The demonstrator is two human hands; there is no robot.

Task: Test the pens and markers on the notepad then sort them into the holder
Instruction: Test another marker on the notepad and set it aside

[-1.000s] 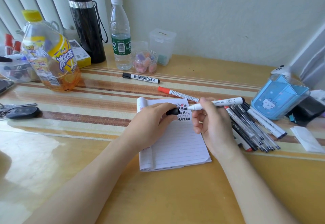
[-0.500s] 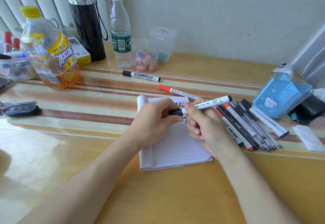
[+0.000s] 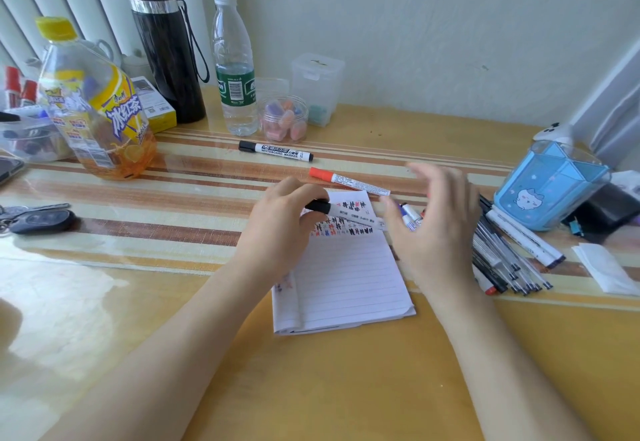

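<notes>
I am working over a yellow wooden desk [image 3: 346, 388] with a striped mat across the middle of the frame. At centre lies the white lined notepad [image 3: 349, 284], its top lines filled with black, red and blue test marks. The blue translucent pen holder [image 3: 547, 191] stands at the right edge, well apart from the pad. A loose pile of black and white pens [image 3: 502, 260] lies fanned out between the two.

The left hand [image 3: 280, 229] sits over the pad's upper left corner, its fingers pinching a white-barrelled marker [image 3: 349, 217] at the black cap [image 3: 317, 205]. The marker lies nearly level above the test marks. The right hand [image 3: 433, 229] is blurred just beyond the marker's far end, fingers spread, apparently holding nothing.

Assessment: this marker looks capped, so its test appears complete and sorting is the step in hand. The next move calls for carrying it right, over the pile, and dropping it upright into the holder.
</notes>
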